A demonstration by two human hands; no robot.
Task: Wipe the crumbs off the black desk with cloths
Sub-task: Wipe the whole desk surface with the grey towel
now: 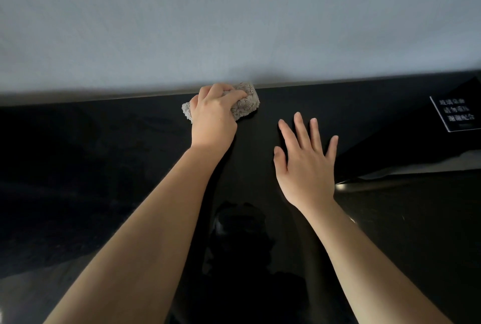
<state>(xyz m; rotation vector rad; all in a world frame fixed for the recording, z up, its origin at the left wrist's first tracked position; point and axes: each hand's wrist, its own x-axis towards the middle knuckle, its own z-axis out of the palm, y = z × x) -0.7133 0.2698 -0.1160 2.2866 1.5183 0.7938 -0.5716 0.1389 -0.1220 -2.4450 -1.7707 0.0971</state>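
A glossy black desk (104,167) fills the lower half of the head view and ends at a pale wall. My left hand (213,113) grips a bunched grey fluffy cloth (246,103) and holds it down on the desk right at the far edge by the wall. My right hand (307,159) lies flat with fingers spread on the desk, to the right of the cloth and nearer to me, holding nothing. I cannot make out any crumbs on the dark surface.
The pale grey-blue wall (234,24) runs along the desk's far edge. A black sign with white characters (455,114) lies at the far right. A dark slanted panel (406,146) rises to the right of my right hand.
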